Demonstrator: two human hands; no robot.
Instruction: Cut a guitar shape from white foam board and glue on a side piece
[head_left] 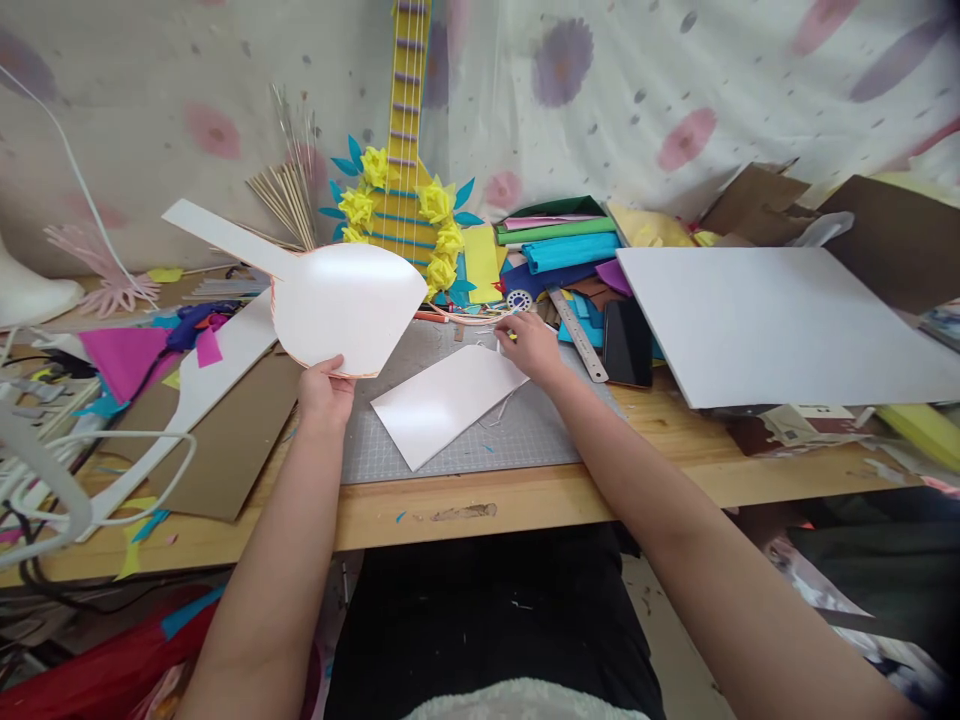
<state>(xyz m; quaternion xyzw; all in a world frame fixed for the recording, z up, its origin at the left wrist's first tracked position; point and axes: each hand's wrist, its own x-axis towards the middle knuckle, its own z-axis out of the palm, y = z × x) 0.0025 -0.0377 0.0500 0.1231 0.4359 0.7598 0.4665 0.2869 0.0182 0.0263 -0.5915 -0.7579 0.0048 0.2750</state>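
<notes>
My left hand (328,395) grips the lower edge of a white board cutout (349,305), thumb on its front face. The cutout has a rounded body with one straight slanted side, a long neck pointing up left, and orange marks along its edge. Across the mat, my right hand (529,342) is closed, its fingers bent together by the far right corner of a white board piece (450,400). A small yellow bit shows at those fingertips, but what they hold is hidden. The white piece lies flat on a grey cutting mat (480,455).
Behind the mat stands a yellow guitar model (401,215) with paper flowers. On the right are a metal ruler (579,335), a black phone (628,342) and a large white board (780,320). Brown cardboard (225,460), a glue gun (196,325) and cables lie left.
</notes>
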